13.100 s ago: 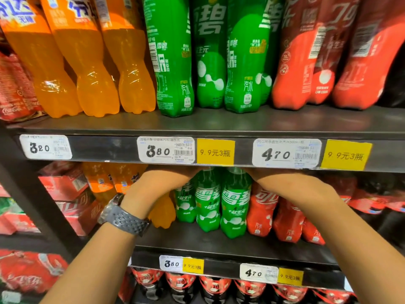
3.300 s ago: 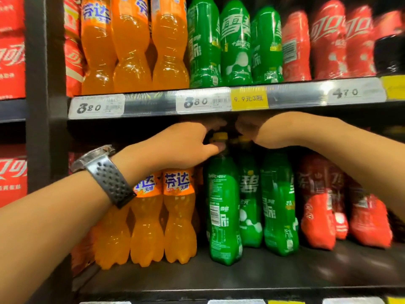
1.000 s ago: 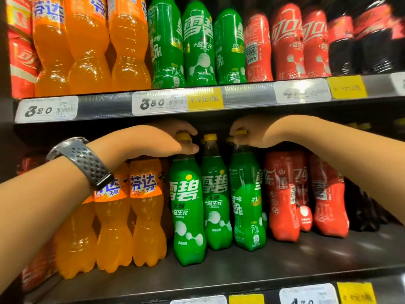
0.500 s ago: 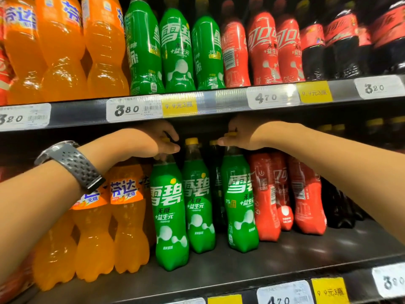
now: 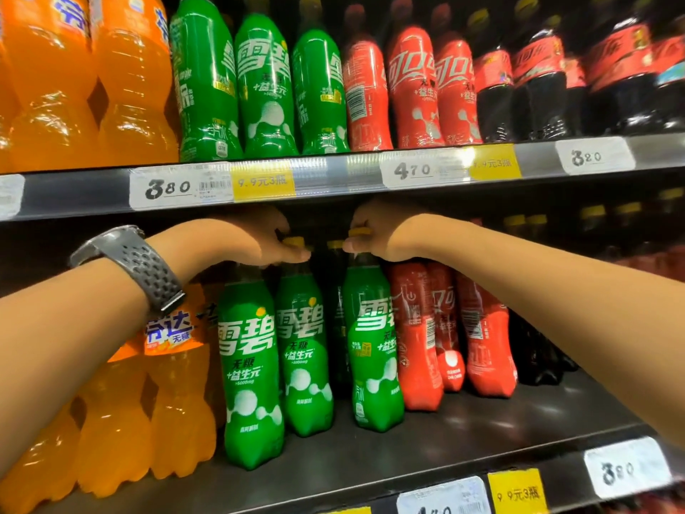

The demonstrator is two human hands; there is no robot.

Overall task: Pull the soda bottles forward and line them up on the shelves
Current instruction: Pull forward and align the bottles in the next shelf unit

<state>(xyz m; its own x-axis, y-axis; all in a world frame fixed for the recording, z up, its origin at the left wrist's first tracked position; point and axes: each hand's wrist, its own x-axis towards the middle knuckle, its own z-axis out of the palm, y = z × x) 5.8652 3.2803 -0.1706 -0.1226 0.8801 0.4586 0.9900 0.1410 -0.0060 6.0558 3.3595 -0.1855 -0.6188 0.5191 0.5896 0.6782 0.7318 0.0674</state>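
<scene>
Green bottles first: three stand upright along the front of the lower shelf (image 5: 463, 435), smooth waisted plastic in glossy green sleeves with white script and white bubbles. The left bottle (image 5: 250, 372) sits nearest the front edge. The middle bottle (image 5: 305, 361) is close beside it and a little further back. The right bottle (image 5: 372, 350) is about level with the middle one, with a gap between them. Deep in that gap a fourth green bottle (image 5: 338, 317) shows dimly.

My left hand (image 5: 255, 241) is curled over the top of the left bottle, fingers wrapped round the neck, its cap hidden under my palm. My thumb stretches out just under the middle bottle's yellow cap (image 5: 294, 241). My right hand (image 5: 381, 235) has its fingers bent round the right bottle's yellow cap (image 5: 358, 231), pinching it, thumb tucked just below.

Moving outward, the orange bottles (image 5: 178, 409) fill the shelf's left end, translucent and bulging with pinched waists, the nearest one right beside the left bottle. The red bottles (image 5: 419, 346) stand hard against the right bottle's far side in shiny red sleeves. Past them, set back from the edge, are dark cola bottles (image 5: 537, 361).

A grey perforated watch strap (image 5: 148, 268) wraps my left wrist.

The upper shelf (image 5: 333, 179) holds the same run along its front edge: orange, green, red, then dark. White and yellow price tags (image 5: 178, 187) sit in its rail.
</scene>
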